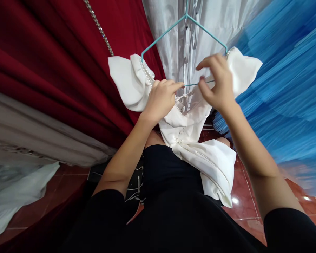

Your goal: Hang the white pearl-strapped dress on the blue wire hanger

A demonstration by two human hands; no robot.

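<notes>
A white dress (185, 123) with pearl-trimmed straps and puffed sleeves hangs from a thin turquoise hanger (163, 34). Its skirt lies bunched over my lap. My left hand (162, 96) is closed on the dress's left upper edge, its index finger along the hanger's lower bar. Whether the bar itself is pinched too is hidden. On the other side, my right hand (218, 84) is raised in front of the right strap and sleeve (243, 68). Its thumb and index finger are apart, with nothing visible between them.
Red fabric (68, 70) hangs at the left, with a beaded strand (100, 30) over it. Behind the hanger are pale satin garments (165, 42). Blue tulle (284, 80) fills the right side. Red floor tiles (246, 196) show below, and a dark item with white cords (135, 182) lies beside my lap.
</notes>
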